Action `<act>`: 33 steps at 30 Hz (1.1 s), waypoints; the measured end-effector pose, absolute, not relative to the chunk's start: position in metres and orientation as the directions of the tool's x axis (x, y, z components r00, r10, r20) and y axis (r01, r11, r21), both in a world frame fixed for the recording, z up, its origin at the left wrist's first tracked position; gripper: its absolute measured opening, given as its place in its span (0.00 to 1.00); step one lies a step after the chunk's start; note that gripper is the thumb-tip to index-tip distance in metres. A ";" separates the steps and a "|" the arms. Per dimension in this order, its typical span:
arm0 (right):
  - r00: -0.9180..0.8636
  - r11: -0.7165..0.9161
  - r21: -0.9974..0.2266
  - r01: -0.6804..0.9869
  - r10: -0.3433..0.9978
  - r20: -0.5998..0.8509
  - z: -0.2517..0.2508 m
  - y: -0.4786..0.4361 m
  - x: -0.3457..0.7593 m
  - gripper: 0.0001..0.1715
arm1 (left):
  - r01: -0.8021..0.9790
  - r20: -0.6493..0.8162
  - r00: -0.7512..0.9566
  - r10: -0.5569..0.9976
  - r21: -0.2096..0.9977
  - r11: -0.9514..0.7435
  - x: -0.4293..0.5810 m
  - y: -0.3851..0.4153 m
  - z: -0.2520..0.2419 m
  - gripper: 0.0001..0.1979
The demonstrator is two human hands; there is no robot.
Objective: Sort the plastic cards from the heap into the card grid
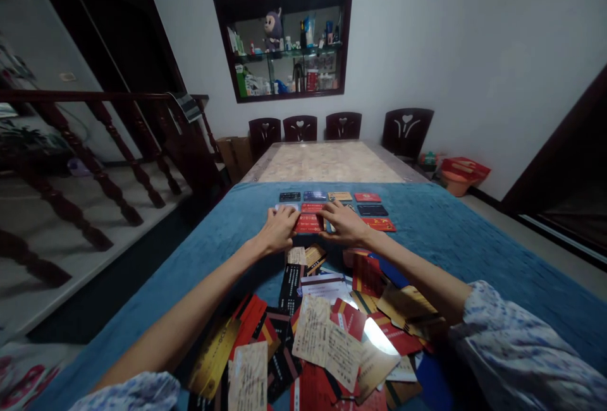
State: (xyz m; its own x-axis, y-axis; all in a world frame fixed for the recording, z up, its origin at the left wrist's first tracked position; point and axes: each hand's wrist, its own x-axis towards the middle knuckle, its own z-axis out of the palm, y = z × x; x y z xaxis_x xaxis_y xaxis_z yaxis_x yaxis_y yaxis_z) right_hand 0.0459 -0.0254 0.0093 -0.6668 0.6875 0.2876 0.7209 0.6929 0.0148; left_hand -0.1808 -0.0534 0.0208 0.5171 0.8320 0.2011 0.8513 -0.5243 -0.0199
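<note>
Both my hands are over the rows of cards on the blue cloth. My left hand, fingers bent, has the left end of a red card. My right hand curls its fingers at the same card's right end, so the card is between them. Just behind it another red card is partly covered. Farther back lie a black card, a blue card, a yellowish card and a red one. A dark card lies right of my right hand.
A loose heap of overlapping cards covers the near part of the blue cloth, beneath my forearms. Beyond the cloth extends the pale tabletop. Dark chairs stand at its far end, and a wooden railing runs along the left.
</note>
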 end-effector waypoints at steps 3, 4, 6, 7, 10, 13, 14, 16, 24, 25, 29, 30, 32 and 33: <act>-0.675 0.694 0.032 0.719 0.686 0.272 0.010 -0.011 0.050 0.24 | 0.847 0.188 0.527 0.829 -0.031 -0.531 -0.178 -0.038 0.020 0.25; -0.679 0.696 0.038 0.717 0.685 0.266 0.010 -0.006 0.051 0.23 | 0.844 0.185 0.532 0.826 -0.036 -0.535 -0.177 -0.033 0.020 0.25; -0.684 0.698 0.045 0.715 0.684 0.252 0.011 0.003 0.053 0.22 | 0.841 0.176 0.539 0.824 -0.047 -0.540 -0.175 -0.024 0.020 0.26; -0.684 0.696 0.046 0.716 0.687 0.245 0.011 0.007 0.054 0.22 | 0.840 0.171 0.540 0.824 -0.052 -0.540 -0.174 -0.020 0.020 0.26; -0.672 0.679 0.054 0.732 0.706 0.223 0.012 0.016 0.054 0.21 | 0.842 0.157 0.538 0.829 -0.056 -0.536 -0.170 -0.010 0.022 0.27; -0.657 0.658 0.073 0.750 0.727 0.200 0.014 0.024 0.054 0.20 | 0.849 0.142 0.528 0.837 -0.059 -0.525 -0.167 -0.002 0.024 0.27; -0.652 0.651 0.079 0.755 0.734 0.190 0.014 0.027 0.053 0.21 | 0.851 0.136 0.525 0.840 -0.062 -0.522 -0.166 0.001 0.024 0.27; -0.647 0.643 0.084 0.761 0.742 0.175 0.014 0.033 0.053 0.21 | 0.854 0.126 0.520 0.845 -0.063 -0.516 -0.165 0.007 0.023 0.26; -0.607 0.601 0.091 0.794 0.786 0.116 0.013 0.051 0.048 0.20 | 0.862 0.104 0.507 0.856 -0.055 -0.504 -0.163 0.030 0.014 0.20; -0.604 0.598 0.089 0.797 0.790 0.106 0.014 0.053 0.048 0.20 | 0.866 0.099 0.501 0.860 -0.060 -0.497 -0.162 0.033 0.013 0.20; -0.589 0.584 0.085 0.808 0.804 0.075 0.014 0.060 0.047 0.19 | 0.875 0.073 0.483 0.873 -0.077 -0.478 -0.160 0.046 0.009 0.21; -0.585 0.580 0.086 0.810 0.808 0.070 0.014 0.062 0.047 0.18 | 0.875 0.068 0.483 0.873 -0.081 -0.478 -0.160 0.049 0.008 0.21; -0.580 0.575 0.088 0.814 0.812 0.058 0.013 0.066 0.047 0.18 | 0.874 0.063 0.484 0.873 -0.088 -0.478 -0.159 0.054 0.005 0.20; -0.576 0.571 0.088 0.816 0.816 0.051 0.012 0.068 0.047 0.18 | 0.874 0.061 0.484 0.873 -0.090 -0.478 -0.158 0.057 0.004 0.20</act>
State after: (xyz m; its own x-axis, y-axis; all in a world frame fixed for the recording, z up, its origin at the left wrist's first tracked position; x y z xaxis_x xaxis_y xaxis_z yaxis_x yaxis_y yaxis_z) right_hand 0.0469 0.0677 0.0119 -0.5764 0.8155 0.0514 0.8161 0.5713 0.0876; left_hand -0.1579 0.0566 0.0044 0.4842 0.8728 0.0611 0.8736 -0.4783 -0.0901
